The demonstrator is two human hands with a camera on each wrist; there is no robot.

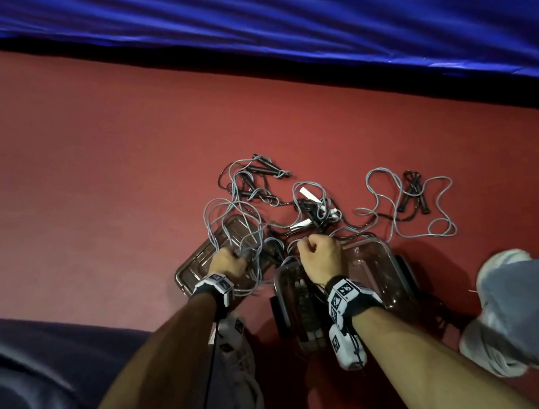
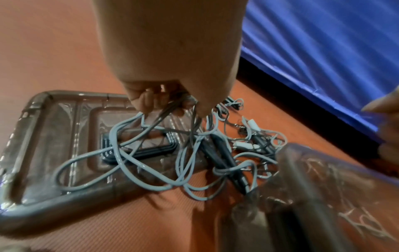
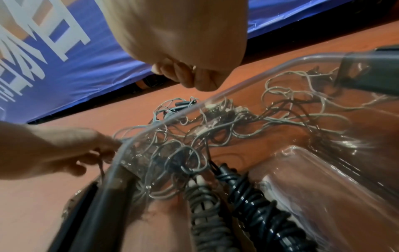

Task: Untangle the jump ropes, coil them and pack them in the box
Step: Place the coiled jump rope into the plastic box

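Observation:
A tangle of grey jump ropes [image 1: 262,212] with black and white handles lies on the red floor. My left hand [image 1: 231,263] grips a bunch of the grey cords [image 2: 134,153] just above the clear lid [image 2: 54,136]. My right hand [image 1: 318,252] is a closed fist over the near rim of the clear box [image 1: 383,258]; the right wrist view shows no rope in its fingers [image 3: 190,76]. Inside the box [image 3: 336,170] lie two coiled ropes, one grey round white handles [image 3: 205,213] and one black [image 3: 259,213].
A looser grey rope with black handles [image 1: 412,193] lies to the right of the tangle. A blue padded mat [image 1: 341,25] runs along the far side. My shoes [image 1: 492,313] and knees flank the box and the lid [image 1: 194,268].

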